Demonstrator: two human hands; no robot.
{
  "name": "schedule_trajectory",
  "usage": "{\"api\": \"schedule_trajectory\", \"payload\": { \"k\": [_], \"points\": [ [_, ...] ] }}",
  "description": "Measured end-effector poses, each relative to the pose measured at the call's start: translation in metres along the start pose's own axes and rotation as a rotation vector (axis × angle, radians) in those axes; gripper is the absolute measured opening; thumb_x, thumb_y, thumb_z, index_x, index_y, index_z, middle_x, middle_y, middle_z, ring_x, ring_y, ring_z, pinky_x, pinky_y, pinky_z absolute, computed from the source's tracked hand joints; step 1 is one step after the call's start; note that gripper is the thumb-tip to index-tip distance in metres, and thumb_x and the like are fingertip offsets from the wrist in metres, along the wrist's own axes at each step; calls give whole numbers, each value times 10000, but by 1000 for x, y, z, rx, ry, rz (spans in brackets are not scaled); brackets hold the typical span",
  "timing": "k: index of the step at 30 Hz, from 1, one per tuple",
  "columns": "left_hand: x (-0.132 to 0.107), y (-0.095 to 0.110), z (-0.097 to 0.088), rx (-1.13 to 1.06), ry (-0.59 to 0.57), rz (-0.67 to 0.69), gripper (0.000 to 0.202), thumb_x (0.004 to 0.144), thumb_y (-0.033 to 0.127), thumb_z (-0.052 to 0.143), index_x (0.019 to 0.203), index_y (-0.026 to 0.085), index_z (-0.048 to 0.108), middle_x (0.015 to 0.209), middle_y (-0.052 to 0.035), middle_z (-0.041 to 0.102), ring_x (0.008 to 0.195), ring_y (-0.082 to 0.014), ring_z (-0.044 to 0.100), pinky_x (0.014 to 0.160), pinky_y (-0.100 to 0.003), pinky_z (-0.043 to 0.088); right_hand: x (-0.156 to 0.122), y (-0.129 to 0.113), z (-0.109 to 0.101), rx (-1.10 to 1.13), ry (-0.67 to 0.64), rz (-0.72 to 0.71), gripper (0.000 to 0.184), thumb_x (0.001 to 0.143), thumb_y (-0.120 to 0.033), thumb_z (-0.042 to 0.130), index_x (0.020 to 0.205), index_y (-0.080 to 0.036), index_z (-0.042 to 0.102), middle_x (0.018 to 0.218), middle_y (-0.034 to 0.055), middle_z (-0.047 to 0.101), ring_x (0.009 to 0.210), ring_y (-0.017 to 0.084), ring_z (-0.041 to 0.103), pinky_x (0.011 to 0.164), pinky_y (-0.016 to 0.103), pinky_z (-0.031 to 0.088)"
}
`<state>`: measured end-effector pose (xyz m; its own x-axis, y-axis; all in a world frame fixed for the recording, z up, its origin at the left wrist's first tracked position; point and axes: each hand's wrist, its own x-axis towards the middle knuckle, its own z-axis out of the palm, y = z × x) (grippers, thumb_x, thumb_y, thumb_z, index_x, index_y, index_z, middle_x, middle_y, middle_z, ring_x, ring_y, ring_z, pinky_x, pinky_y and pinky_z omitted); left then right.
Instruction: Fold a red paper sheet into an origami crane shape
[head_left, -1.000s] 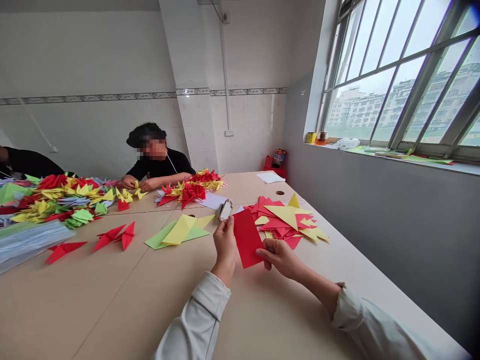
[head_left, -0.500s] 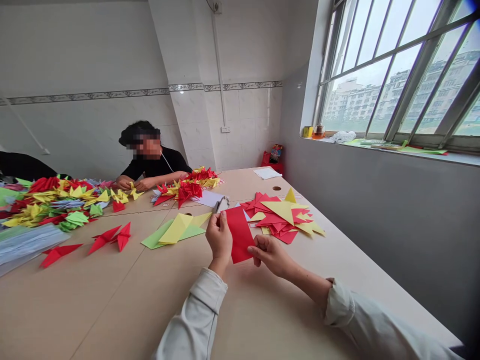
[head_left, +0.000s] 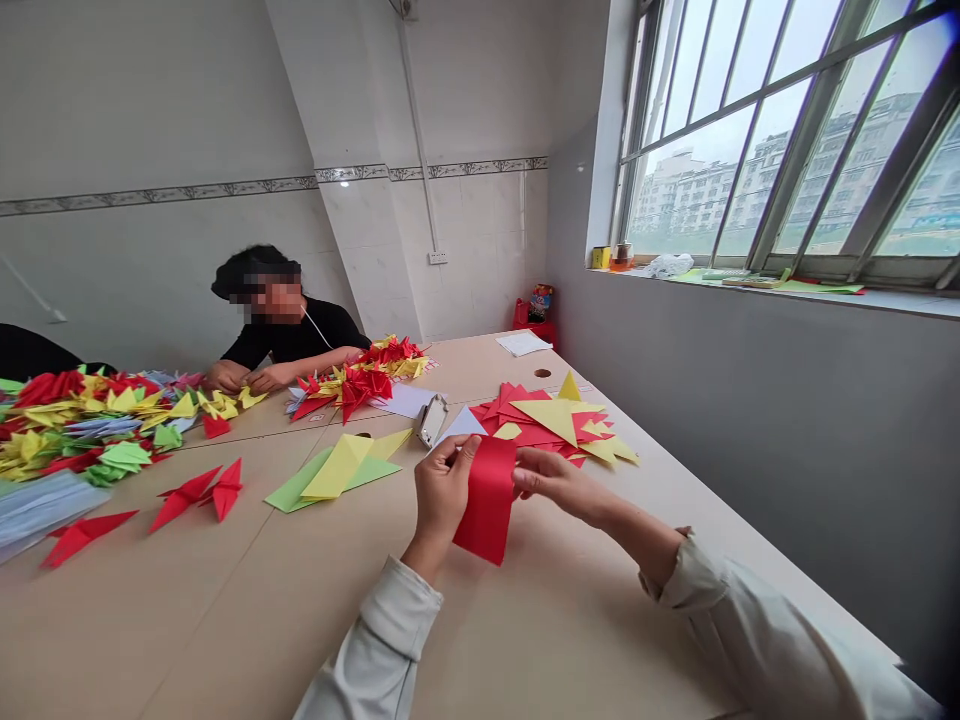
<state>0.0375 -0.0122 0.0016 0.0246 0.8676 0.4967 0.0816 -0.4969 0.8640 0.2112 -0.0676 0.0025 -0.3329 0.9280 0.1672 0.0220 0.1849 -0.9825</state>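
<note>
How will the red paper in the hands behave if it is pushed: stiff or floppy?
The red paper is probably light, looking thin. It seems fairly stiff: its lower end extends nearly flat below the left hand. It may crease easily, like the folded red pieces.

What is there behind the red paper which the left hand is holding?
Past its upper edge, a pale sheet and part of a pile of red and yellow pieces show on the table. Whatever lies directly behind the red paper is covered and cannot be seen.

I'm holding smooth red paper [head_left: 486, 510]; matt paper pieces [head_left: 551, 416] are lying by the right edge of the smooth tabletop [head_left: 300, 610].
</note>
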Motion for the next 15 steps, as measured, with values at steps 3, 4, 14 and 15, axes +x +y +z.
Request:
{"api": "schedule_trajectory", "payload": {
  "k": [3, 4, 14, 15],
  "points": [
    [-6, 6, 5, -55, -162, -30, 236, 766, 411, 655, 744, 182, 709, 621, 5, 583, 600, -136, 484, 567, -219, 378, 0, -5, -5, 47, 107, -16, 355, 790, -448, 650, 992, -158, 623, 885, 53, 650, 798, 170, 602, 725, 305, 475],
    [-8, 9, 6, -90, -199, -66, 240, 763, 417, 657, 768, 183, 710, 631, 4, 592, 598, -137, 495, 561, -220, 386, 0, -6, -7, 55, 125, -14, 348, 774, -448, 666, 946, -147, 635, 846, 52, 649, 775, 170, 598, 707, 304, 477],
    [-3, 7, -12, -261, -500, -476, 281, 681, 400, 737, 830, 162, 735, 813, -91, 719, 742, -236, 648, 629, -301, 491, -4, -3, -27, 1, 203, -24, 333, 752, -384, 687, 1013, -178, 662, 778, 23, 658, 675, 133, 561, 635, 278, 457],
    [-3, 5, -13, -247, -496, -492, 278, 671, 399, 743, 814, 161, 736, 807, -94, 722, 722, -238, 650, 611, -303, 490, -5, -2, -28, 11, 176, -4, 373, 753, -363, 689, 1084, -196, 644, 797, 19, 666, 698, 137, 575, 660, 284, 464]
  ]
}}
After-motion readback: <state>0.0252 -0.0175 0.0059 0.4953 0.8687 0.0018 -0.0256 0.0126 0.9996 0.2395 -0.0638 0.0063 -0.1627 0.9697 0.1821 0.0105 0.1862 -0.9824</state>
